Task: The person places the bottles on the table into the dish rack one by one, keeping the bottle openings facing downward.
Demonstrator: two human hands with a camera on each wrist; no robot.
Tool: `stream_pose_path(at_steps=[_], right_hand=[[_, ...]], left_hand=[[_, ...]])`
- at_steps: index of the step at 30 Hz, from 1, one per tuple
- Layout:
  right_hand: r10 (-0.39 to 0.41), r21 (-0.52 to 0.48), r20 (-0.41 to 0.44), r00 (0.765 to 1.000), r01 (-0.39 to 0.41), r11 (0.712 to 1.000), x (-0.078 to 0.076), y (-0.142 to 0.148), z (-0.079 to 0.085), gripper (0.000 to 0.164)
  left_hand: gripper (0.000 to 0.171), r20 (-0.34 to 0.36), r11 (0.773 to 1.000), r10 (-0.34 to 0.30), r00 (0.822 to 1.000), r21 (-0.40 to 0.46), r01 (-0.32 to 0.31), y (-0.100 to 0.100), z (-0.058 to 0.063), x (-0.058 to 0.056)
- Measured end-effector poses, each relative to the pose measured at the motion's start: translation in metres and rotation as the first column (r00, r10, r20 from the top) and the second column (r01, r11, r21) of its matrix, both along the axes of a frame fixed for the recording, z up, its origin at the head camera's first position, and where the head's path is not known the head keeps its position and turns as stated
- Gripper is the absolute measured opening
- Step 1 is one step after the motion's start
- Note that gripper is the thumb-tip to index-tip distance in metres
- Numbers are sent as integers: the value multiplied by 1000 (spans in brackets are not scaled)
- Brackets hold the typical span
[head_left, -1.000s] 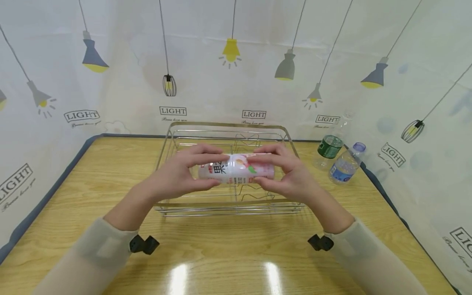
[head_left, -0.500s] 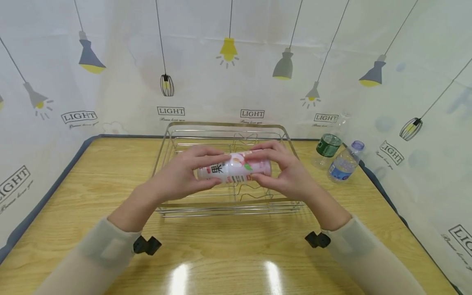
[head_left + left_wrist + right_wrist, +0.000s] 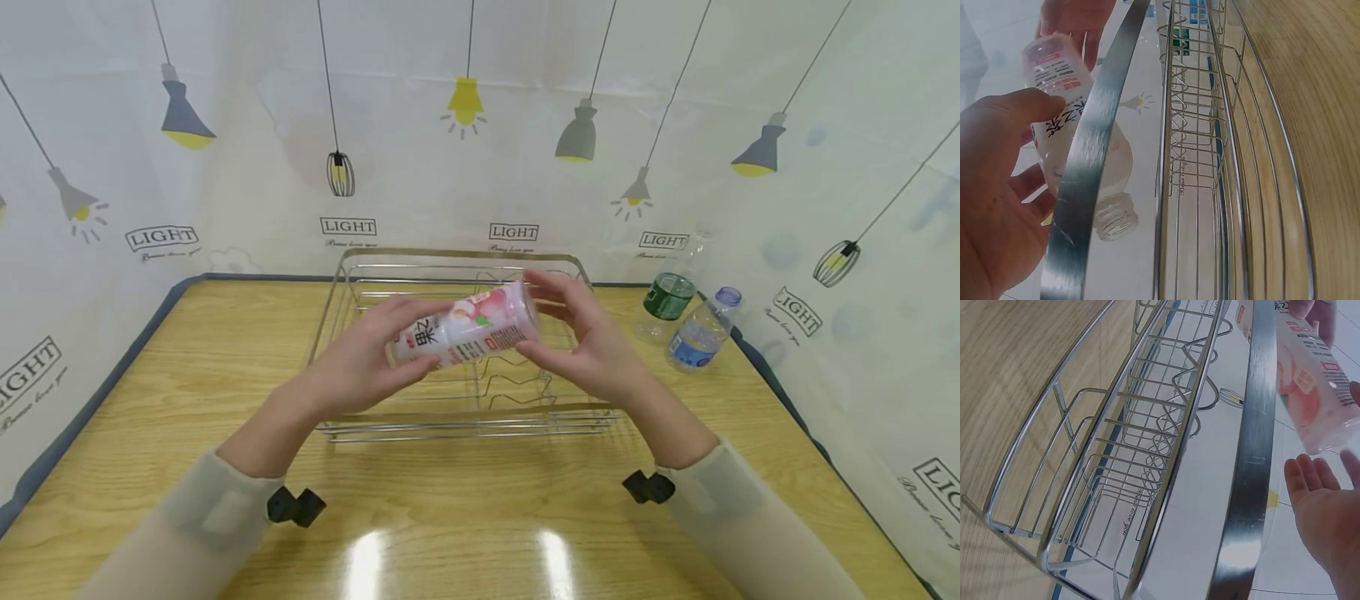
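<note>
On the wooden table (image 3: 480, 500) stood a wire rack (image 3: 450, 415). Head view: the left hand (image 3: 356, 358) gripped the bottle (image 3: 465, 332) at its 3 o'clock; the right hand (image 3: 596, 346), spread wide, had it at 9. Left wrist: bottle lay toward 2. Right wrist: toward 12.

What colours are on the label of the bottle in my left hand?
The label is pink and white with black lettering, best seen in the head view.

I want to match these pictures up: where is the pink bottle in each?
Head: pink bottle at the centre, over the rack.
Left wrist: pink bottle at left, partly behind the rack.
Right wrist: pink bottle at top right, partly behind the rack.
Shared landmark: the rack.
</note>
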State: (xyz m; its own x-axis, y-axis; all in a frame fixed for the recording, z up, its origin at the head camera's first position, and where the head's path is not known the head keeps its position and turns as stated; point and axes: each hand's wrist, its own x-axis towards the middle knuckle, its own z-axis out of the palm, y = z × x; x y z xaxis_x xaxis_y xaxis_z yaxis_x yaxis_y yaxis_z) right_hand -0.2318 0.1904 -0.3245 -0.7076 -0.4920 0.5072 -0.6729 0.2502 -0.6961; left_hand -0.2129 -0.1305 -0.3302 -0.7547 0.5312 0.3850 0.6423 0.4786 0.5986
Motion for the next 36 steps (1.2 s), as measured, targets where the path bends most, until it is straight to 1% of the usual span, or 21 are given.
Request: stream_pose_path(at_steps=[2,6,9,14,20,23,29,33,36], right_hand=[[-14,-41,23,1000,15,999,-1,1,0,81],[-20,-102,70,997,27,994,-1,1,1,79],[-14,-118,100,995,26,993,0,-1,2,76],[-3,-111,152,988,20,994,2,-8,2,71],[9,-95,187,982,9,995,3,-19,3,67],[1,-76,197,980,14,997,3,-25,4,66],[-21,-50,269,963,35,998,3,-36,5,68],[-25,-51,311,950,43,998,3,-42,6,75],[-16,-67,336,942,40,997,2,-46,6,80]], left_hand=[[67,10,999,11,1000,31,-11,-1,-1,-2],[72,23,996,9,1000,92,-11,-4,-3,-4],[76,67,992,-1,998,126,-7,-3,-4,-4],[78,164,986,-26,986,164,-1,-1,-4,-5],[81,246,975,-60,967,221,5,2,-6,-5],[82,283,970,-71,957,244,0,4,-7,-4],[82,323,961,-94,942,276,1,7,-8,-3],[85,330,960,-95,939,279,-1,9,-9,-3],[88,332,961,-83,940,277,-13,10,-10,-3]])
